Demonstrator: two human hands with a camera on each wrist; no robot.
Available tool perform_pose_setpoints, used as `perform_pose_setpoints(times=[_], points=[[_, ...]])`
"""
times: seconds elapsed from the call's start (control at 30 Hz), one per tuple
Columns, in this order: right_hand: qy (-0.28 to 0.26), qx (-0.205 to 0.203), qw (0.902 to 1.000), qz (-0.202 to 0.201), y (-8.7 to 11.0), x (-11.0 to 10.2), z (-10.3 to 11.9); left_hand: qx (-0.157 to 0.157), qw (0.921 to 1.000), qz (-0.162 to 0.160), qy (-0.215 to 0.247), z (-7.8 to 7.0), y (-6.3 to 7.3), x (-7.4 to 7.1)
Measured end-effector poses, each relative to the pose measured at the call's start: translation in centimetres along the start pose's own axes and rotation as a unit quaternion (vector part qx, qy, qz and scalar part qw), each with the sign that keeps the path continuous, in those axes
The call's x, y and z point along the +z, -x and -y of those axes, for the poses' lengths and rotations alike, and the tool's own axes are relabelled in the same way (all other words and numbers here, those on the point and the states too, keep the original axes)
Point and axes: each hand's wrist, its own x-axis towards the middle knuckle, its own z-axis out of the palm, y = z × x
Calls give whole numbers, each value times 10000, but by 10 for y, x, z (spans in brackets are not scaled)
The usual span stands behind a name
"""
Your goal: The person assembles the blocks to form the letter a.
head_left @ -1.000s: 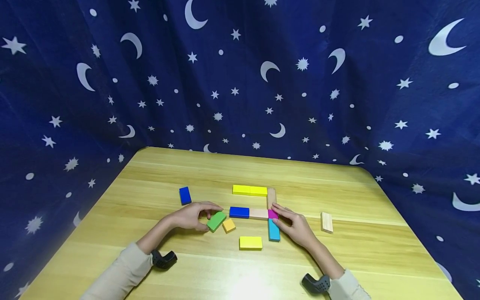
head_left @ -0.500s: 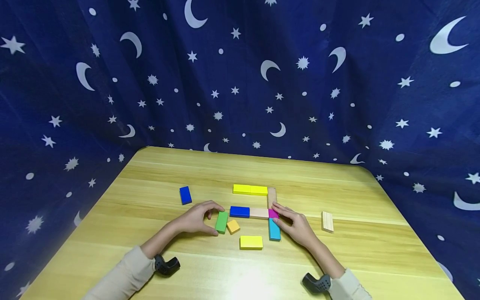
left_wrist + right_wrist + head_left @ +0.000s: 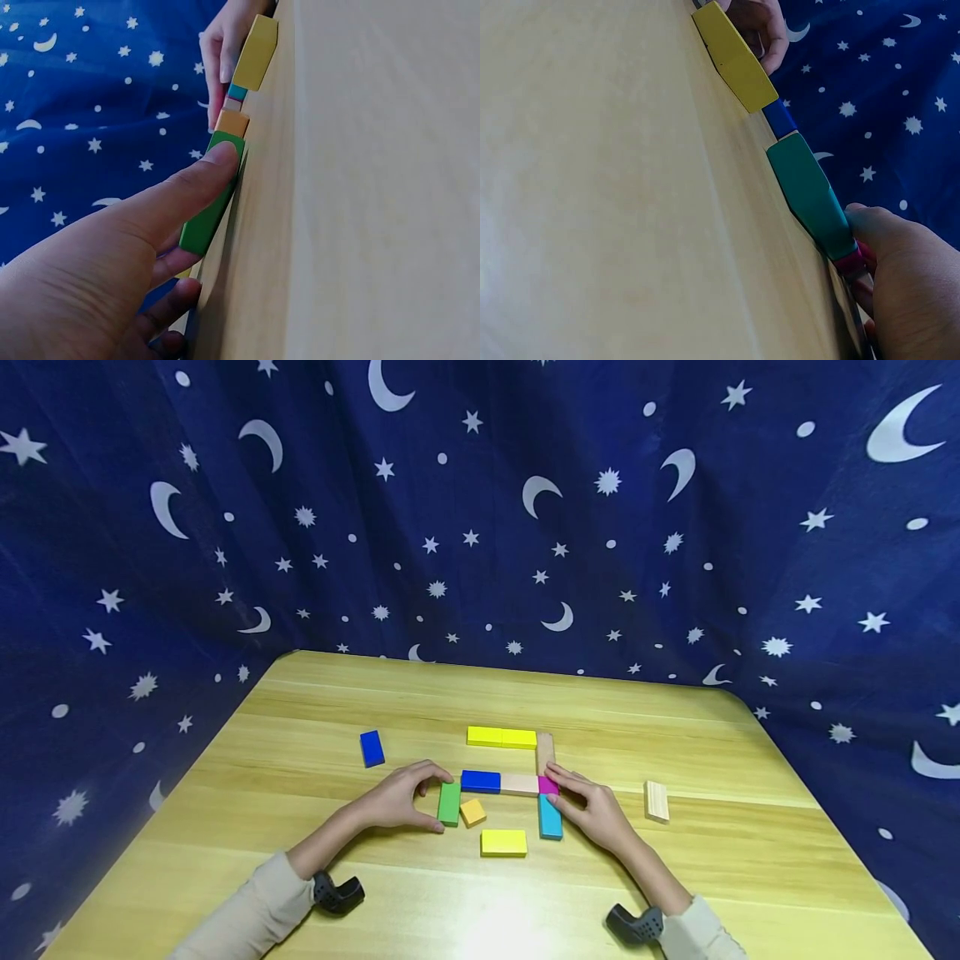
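Note:
My left hand pinches a green block by its two ends, thumb at the near end and a finger at the far end. The green block's right side is against a small orange block, which sits askew. Just beyond it lies a blue block, in line with a pale wooden block. At that row's right end my right hand holds a small magenta block between thumb and fingers. A light blue block, teal in the right wrist view, extends toward me from the magenta one.
Two yellow blocks run end to end up to another pale block at the back. Nearer me is a separate yellow block. A blue block lies at left, a light wooden block at right.
My left hand has moved right and turned the green block from slanted to nearly straight, and the orange block has shifted right with it. My right hand keeps its place.

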Motion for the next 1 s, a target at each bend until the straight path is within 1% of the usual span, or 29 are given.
perform_pose_setpoints(times=[0.33, 0.6, 1.0], points=[[18, 1, 10000, -42, 1, 0, 1, -74, 9999, -8, -72, -1, 0, 1], [96, -150, 9997, -140, 0, 0, 2, -53, 9999, -32, -81, -3, 0, 1], [24, 42, 10000, 16, 0, 0, 0, -77, 9999, 38, -67, -4, 0, 0]])
